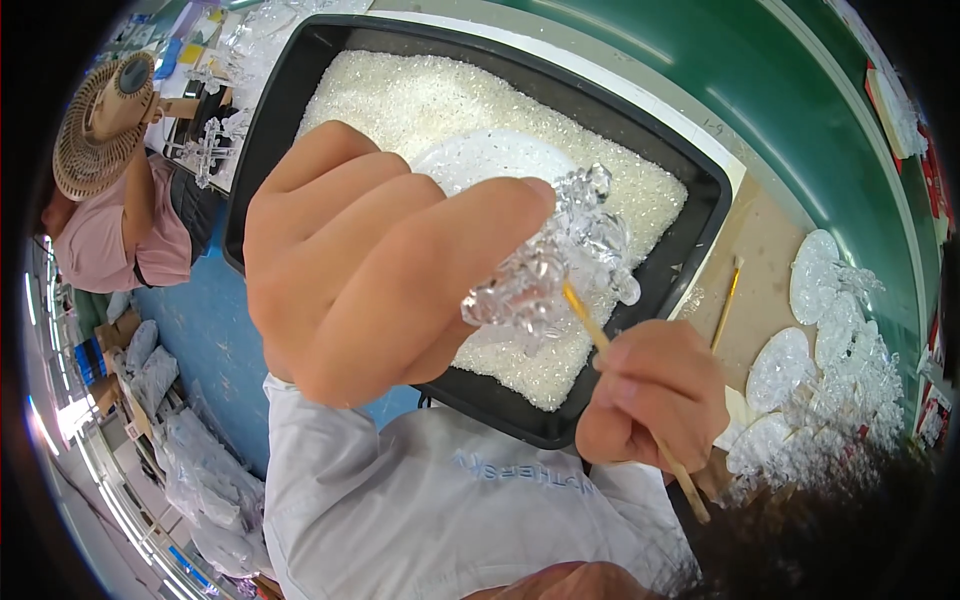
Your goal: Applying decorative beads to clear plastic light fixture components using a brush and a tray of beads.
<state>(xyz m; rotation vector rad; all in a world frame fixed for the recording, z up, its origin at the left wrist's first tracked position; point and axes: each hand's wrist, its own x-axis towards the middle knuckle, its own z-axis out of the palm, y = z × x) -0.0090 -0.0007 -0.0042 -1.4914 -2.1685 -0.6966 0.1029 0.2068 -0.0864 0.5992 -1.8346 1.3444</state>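
My left hand (375, 265) is closed, with thumb and forefinger gripping a clear faceted figurine (585, 235) above the tray. In my right hand (655, 395) is a thin wooden-handled brush (685, 485), slanting up and to the left. Its tip meets the near side of the figurine or lies just in front of it; I cannot tell which. Beneath both hands is a black tray (715, 190) filled with glittering clear granules (645, 175). A round whitish disc (490, 155) lies on the granules, partly hidden by my left hand.
Right of the tray, a second thin brush (730, 300) lies on the tan table (755, 235). Several clear round pieces (780, 370) and glassy parts are heaped beyond it. A green curved surface (640, 40) borders the far side. At left are a beige fan (100, 120) and another person in pink (130, 225).
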